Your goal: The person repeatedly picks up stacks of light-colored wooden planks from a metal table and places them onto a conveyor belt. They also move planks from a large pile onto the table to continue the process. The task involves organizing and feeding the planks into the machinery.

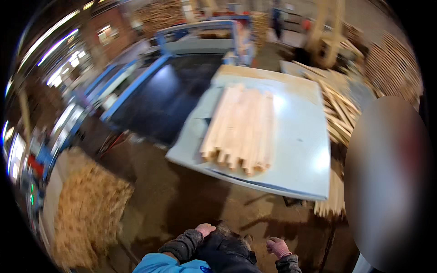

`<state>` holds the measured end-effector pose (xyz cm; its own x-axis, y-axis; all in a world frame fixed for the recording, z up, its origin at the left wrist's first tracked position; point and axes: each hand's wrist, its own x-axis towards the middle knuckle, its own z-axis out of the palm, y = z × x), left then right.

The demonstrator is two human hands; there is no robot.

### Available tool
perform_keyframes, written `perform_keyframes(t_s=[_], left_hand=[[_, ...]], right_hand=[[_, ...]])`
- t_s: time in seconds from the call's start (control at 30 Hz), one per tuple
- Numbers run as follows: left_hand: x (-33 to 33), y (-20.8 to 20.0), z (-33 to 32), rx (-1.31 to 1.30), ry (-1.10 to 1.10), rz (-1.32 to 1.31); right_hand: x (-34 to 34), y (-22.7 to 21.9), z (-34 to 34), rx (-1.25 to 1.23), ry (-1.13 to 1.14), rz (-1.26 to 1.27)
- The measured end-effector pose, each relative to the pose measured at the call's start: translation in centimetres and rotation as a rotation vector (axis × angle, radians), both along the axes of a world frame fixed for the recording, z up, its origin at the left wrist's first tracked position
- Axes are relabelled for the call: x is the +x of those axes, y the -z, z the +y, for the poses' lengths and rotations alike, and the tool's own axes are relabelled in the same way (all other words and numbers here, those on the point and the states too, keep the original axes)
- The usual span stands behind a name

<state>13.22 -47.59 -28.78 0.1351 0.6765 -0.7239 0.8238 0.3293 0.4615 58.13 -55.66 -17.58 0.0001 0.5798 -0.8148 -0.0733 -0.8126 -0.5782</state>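
Dark bundle [225, 252] — left hand [205, 229], right hand [277, 247] touching.

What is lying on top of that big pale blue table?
A stack of pale wooden slats lies on the table, ends overhanging slightly toward the near edge. Whatever sits beneath the stack is covered.

Ahead of me stands a pale grey table [300, 150] with a bundle of light wooden slats [241, 129] lying lengthwise on its top, their cut ends near the edge closest to me. The brown floor [182, 200] below carries a heap of sawdust [86, 209] at my left.
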Motion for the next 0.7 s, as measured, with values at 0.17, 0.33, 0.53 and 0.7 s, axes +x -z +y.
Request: perform_keyframes(t_s=[0.17, 0.33, 0.53, 0.7], left_hand=[[-8.9, 1.4, -10.1, 0.021, -0.492, 0.022], [-15.8, 1.4, -18.9, -0.052, -0.882, -0.058], [-26.4, 5.4, -33.0, -0.145, -1.015, -0.007], [-34.6, -0.4, -35.0, -0.249, -1.671, -0.195]], right_hand=[[-5.9, 1.5, 8.8, -0.006, -0.308, -0.079], [-17.0, 5.4, 15.3, 0.138, -0.483, -0.199], [-40.9, 4.4, 18.0, 0.099, -0.822, -0.108], [-59.8, 0.3, 15.8, 0.171, -1.291, -0.09]])
